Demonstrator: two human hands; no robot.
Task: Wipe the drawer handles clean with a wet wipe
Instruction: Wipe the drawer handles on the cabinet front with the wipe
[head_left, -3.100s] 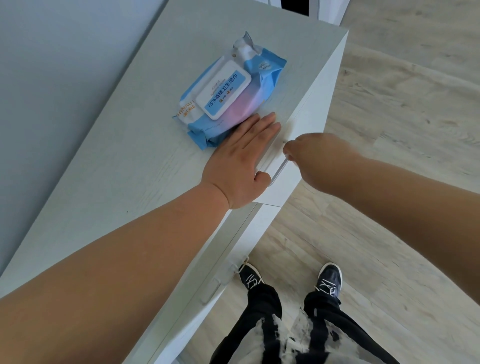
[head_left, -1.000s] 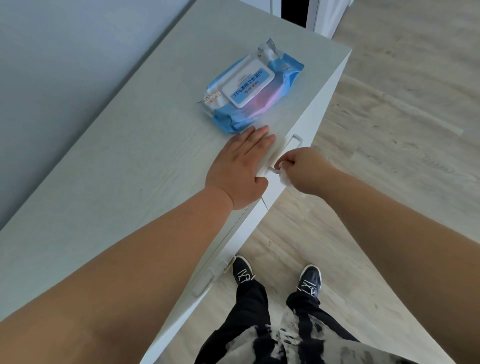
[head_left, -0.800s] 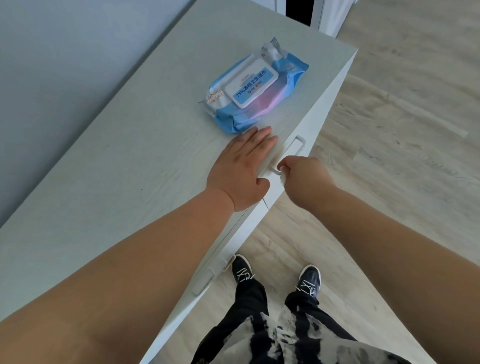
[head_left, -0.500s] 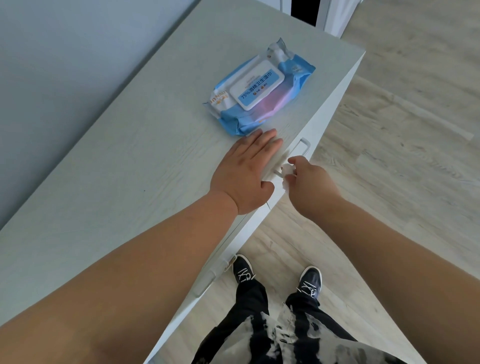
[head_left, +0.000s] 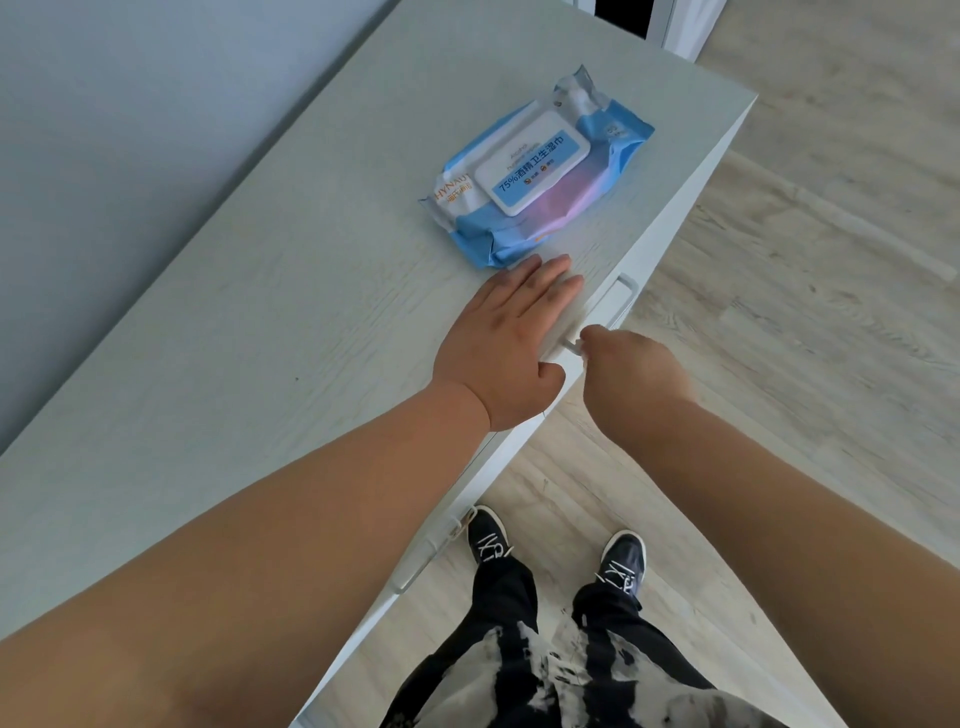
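Beside the drawer handle (head_left: 605, 312), our right hand (head_left: 631, 366) pinches the limp wet wipe (head_left: 586, 357) (bunch it firmly), our left hand (head_left: 506, 340) lying flat.

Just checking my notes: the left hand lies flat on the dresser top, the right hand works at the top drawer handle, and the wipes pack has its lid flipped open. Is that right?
Not quite. In the head view the wipes pack has its lid shut. The rest stands: left hand flat on the dresser top, right hand at the top drawer handle.
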